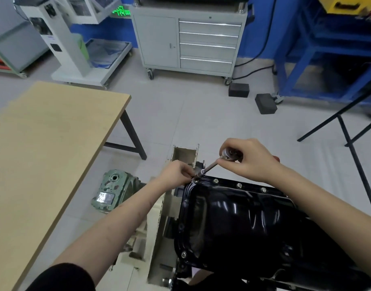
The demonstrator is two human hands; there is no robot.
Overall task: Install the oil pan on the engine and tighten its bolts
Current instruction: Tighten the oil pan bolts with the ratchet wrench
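A glossy black oil pan [239,219] lies on the engine at the lower right, with several silver bolts [239,185] seated along its far flange. My right hand [249,159] grips the head of a metal ratchet wrench [209,167] whose extension slants down to the pan's far left corner bolt [196,181]. My left hand [177,172] pinches the socket end at that corner. More bolts sit along the left flange [183,254].
A wooden table [48,143] stands on the left, with a green gearbox [113,190] on the floor beside it. The cream engine stand [157,223] is below my left forearm. A grey tool cabinet [188,38], two black blocks [265,103] and a blue rack [327,49] stand farther back.
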